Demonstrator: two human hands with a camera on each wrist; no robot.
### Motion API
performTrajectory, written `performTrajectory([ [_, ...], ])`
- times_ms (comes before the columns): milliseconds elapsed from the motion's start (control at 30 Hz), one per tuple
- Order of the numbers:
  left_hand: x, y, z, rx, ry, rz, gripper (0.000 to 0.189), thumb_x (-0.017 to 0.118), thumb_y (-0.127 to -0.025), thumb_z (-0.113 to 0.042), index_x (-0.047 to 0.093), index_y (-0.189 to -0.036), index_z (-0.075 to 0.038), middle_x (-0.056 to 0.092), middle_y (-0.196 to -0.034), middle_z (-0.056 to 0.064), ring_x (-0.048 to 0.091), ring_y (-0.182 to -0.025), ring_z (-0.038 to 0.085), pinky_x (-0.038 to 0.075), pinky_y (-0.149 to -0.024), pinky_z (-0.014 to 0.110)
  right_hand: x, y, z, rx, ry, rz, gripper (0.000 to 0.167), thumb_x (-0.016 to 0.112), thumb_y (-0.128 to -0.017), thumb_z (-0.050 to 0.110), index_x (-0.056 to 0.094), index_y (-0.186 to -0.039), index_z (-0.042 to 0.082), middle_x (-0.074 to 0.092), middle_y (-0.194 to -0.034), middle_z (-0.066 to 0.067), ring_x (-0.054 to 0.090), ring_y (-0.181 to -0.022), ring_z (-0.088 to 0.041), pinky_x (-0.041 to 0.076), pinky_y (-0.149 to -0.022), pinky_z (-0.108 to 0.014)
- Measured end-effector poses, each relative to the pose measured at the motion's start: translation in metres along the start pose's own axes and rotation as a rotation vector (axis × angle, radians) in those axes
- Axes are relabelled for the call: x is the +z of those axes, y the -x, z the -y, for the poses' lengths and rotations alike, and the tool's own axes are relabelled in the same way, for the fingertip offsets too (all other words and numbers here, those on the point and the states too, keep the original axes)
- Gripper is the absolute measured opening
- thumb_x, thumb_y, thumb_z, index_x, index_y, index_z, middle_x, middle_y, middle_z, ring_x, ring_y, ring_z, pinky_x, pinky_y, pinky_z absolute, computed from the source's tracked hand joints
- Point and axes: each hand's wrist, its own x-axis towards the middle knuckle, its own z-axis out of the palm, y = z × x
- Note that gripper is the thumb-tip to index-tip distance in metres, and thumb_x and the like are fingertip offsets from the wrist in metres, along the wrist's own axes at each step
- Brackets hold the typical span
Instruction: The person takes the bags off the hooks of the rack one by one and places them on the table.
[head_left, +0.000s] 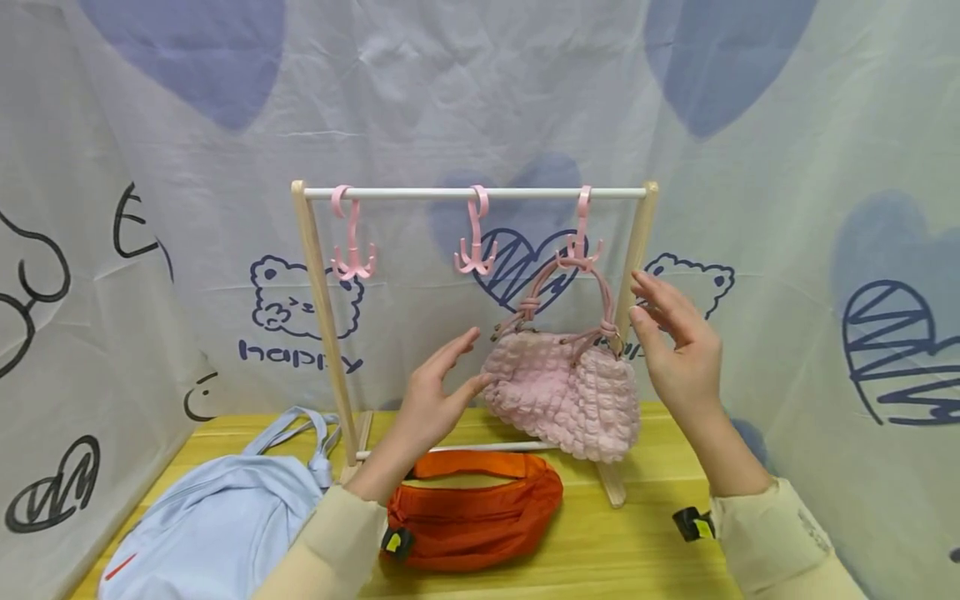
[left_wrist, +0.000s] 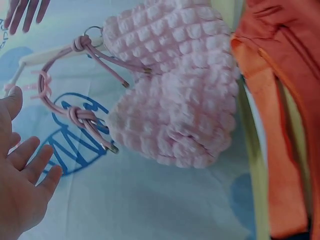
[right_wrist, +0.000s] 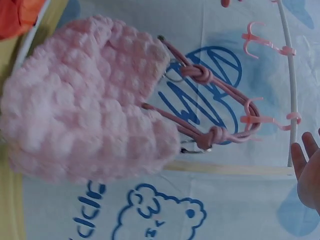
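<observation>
A pink puffy handbag [head_left: 562, 387] hangs by its knotted handle [head_left: 606, 292] from the right-hand pink hook [head_left: 581, 237] on the rack, its body tilted down to the right. My left hand [head_left: 438, 387] is just left of the bag, fingers extended and thumb apart, holding nothing. On the other side, my right hand [head_left: 678, 350] is raised by the rack's right post with its fingers loosely bent and nothing in them. In the left wrist view, the left hand's fingers [left_wrist: 35, 160] are spread. The right wrist view shows the handle looped over the hook [right_wrist: 255, 120].
A wooden rack with a white rail [head_left: 412, 193] carries two more pink hooks, one at the left [head_left: 352, 242] and one in the middle [head_left: 475, 237]. An orange waist bag [head_left: 472, 521] lies in front, and a light blue backpack [head_left: 217, 517] lies at the left on the yellow wood-grain table [head_left: 637, 550].
</observation>
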Motion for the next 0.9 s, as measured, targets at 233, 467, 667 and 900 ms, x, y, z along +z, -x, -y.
performTrajectory([
  [233,0.008,-0.027,-0.009,0.055,-0.012,0.007,0.063,0.074,-0.099,-0.024,0.049,-0.156,-0.016,0.056,-0.153,0.004,0.057,-0.134,0.026,0.046,-0.113,0.053,0.005,-0.035,0.017,-0.077,0.061,0.025,0.039,0.065,-0.092,-0.017,0.064,-0.131,-0.013,0.065,-0.134,-0.027,0.065,-0.119,-0.007,0.054,-0.100,-0.023],
  [467,0.013,-0.054,-0.018,0.114,-0.023,0.037,0.062,0.073,-0.100,-0.025,0.049,-0.156,-0.017,0.055,-0.154,0.005,0.056,-0.136,0.025,0.044,-0.116,0.049,0.007,-0.062,-0.015,-0.093,0.160,0.074,0.042,0.072,-0.094,-0.005,0.069,-0.135,0.002,0.067,-0.139,-0.009,0.064,-0.123,-0.014,0.050,-0.101,-0.019],
  [667,0.018,-0.072,-0.025,0.135,-0.050,0.092,0.063,0.073,-0.100,-0.026,0.048,-0.157,-0.017,0.052,-0.157,0.007,0.053,-0.140,0.025,0.044,-0.116,0.046,0.011,-0.078,-0.030,-0.217,0.220,0.139,0.041,0.075,-0.094,0.001,0.069,-0.135,0.003,0.067,-0.140,-0.011,0.062,-0.130,-0.031,0.046,-0.113,-0.032],
  [900,0.025,-0.092,-0.027,0.085,-0.061,0.118,0.061,0.071,-0.101,-0.027,0.049,-0.157,-0.016,0.052,-0.156,0.009,0.052,-0.141,0.026,0.042,-0.117,0.046,0.018,-0.099,-0.040,-0.297,0.321,0.199,0.041,0.075,-0.096,0.005,0.068,-0.136,0.002,0.066,-0.140,-0.013,0.059,-0.133,-0.034,0.044,-0.116,-0.043],
])
